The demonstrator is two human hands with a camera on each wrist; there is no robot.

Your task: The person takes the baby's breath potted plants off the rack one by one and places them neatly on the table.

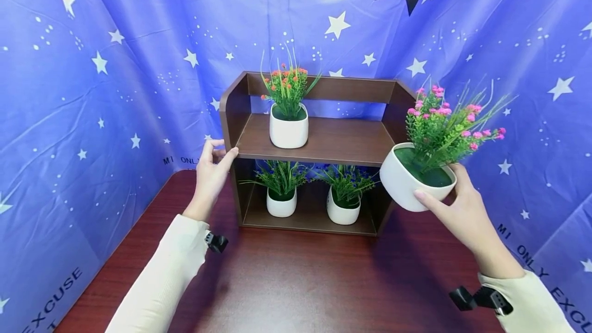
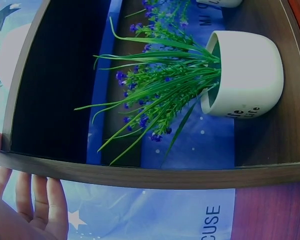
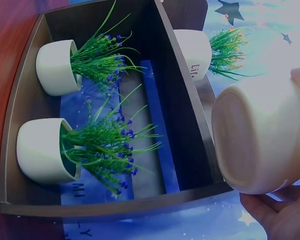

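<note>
My right hand [image 1: 467, 209] grips a white pot of pink flowers [image 1: 411, 181] and holds it tilted in the air, in front of the right side of a dark brown two-tier shelf [image 1: 347, 140]. In the right wrist view the underside of this flowerpot [image 3: 237, 142] shows. With thumb and fingers my left hand [image 1: 210, 173] holds the shelf's left side panel, near the upper board. A white pot of orange flowers [image 1: 289, 130] stands on the upper board, left of its middle. Two white pots with blue-purple flowers, one left [image 1: 281, 205] and one right [image 1: 343, 212], stand on the lower board.
The shelf stands on a reddish-brown table [image 1: 296, 276]. Behind and on both sides hangs a blue curtain [image 1: 152, 55] with white stars and lettering. Black devices are strapped at the left wrist [image 1: 216, 241] and the right wrist [image 1: 483, 299].
</note>
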